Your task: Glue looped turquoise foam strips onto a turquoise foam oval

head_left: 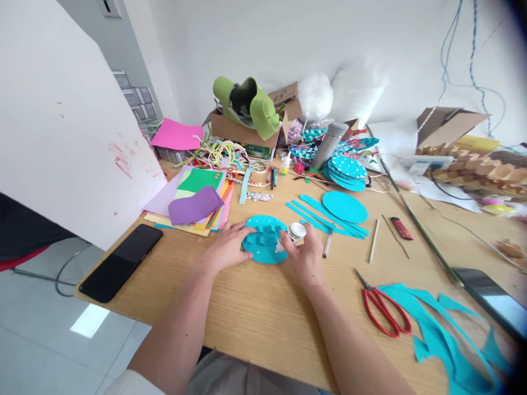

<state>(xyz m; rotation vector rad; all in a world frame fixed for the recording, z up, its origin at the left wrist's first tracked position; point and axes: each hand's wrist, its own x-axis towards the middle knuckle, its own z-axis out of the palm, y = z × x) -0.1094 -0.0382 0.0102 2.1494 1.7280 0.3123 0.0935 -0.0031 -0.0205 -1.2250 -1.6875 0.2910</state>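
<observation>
A round blue paper disc (263,257) lies on the table in front of me, with wavy raised blue paper strips (263,233) across it and small pale dots near its rim. My left hand (226,246) rests at the disc's left edge, fingers stretched out and thumb apart, touching it. My right hand (304,255) is closed around a small white glue bottle (297,231), tilted so its nozzle points down left at the disc's right side. Loose blue paper strips (329,216) and a plain blue paper oval (345,207) lie beyond my right hand.
Red-handled scissors (385,307) and blue paper scraps (440,329) lie at right. A pen (328,243) is beside my right hand. At left are a black phone (121,263) and coloured paper sheets (195,203). Behind stand a grey flask (329,145) and a cardboard box (234,129).
</observation>
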